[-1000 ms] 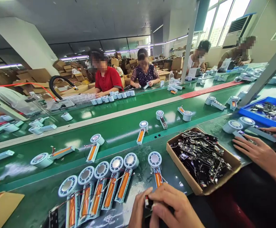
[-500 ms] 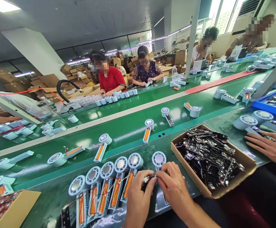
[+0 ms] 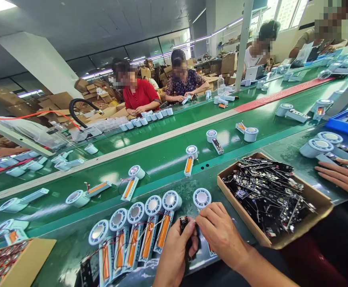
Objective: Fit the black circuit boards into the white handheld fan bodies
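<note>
My left hand [image 3: 174, 253] is closed around a small black circuit board [image 3: 183, 223], whose end sticks up between thumb and fingers. Right beside it, my right hand [image 3: 223, 231] is pinched at the board's side; what its fingertips hold is hidden. Behind my right hand lies a light-blue fan [image 3: 202, 198] with a round silver centre, its handle mostly covered. To the left, several like fans [image 3: 153, 205] lie in a row, their open handles showing orange batteries [image 3: 146, 243] and thin wires.
A cardboard box [image 3: 221, 190] of circuit boards stands at right, and another box [image 3: 39, 255] of wired parts at lower left. Fans lie along the green conveyor belt [image 3: 162, 159]. A co-worker's hand [image 3: 343, 175] rests at far right; other people sit across.
The circuit board in my left hand has turned so its end points up. My right fingers have shifted slightly against it. Fans on the near belt have slid a little rightward.
</note>
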The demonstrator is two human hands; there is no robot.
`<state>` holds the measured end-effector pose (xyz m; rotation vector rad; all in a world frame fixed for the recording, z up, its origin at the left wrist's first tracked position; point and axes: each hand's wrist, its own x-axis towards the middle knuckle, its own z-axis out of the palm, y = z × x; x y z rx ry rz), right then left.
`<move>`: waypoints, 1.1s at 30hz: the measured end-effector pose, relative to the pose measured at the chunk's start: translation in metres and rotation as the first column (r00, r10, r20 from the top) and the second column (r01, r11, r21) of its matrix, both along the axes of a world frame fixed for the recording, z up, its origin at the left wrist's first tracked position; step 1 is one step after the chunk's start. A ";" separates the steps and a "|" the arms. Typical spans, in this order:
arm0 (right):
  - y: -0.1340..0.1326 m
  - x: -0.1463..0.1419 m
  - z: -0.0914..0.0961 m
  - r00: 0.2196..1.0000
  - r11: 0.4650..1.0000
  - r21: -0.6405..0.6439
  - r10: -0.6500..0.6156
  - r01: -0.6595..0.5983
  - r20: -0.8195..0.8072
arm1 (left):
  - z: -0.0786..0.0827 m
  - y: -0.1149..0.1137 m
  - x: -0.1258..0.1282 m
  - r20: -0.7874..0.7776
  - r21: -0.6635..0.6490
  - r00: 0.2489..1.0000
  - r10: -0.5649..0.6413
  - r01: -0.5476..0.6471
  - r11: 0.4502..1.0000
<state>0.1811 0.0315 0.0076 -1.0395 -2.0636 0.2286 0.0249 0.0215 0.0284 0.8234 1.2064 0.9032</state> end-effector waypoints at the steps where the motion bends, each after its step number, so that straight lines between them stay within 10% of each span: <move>1: 0.001 0.000 0.000 1.000 1.000 -0.015 -0.004 0.004 0.009 | 0.000 -0.001 0.000 -0.007 0.019 1.000 -0.008 0.008 1.000; 14: 0.002 -0.002 0.004 0.999 0.999 -0.039 0.012 -0.010 0.051 | -0.002 -0.009 0.010 -0.482 0.177 0.871 -0.095 0.202 0.963; 33: 0.002 -0.006 0.010 0.984 1.000 0.006 -0.028 0.028 0.177 | -0.017 -0.016 0.020 -0.585 0.313 0.807 0.085 0.128 0.941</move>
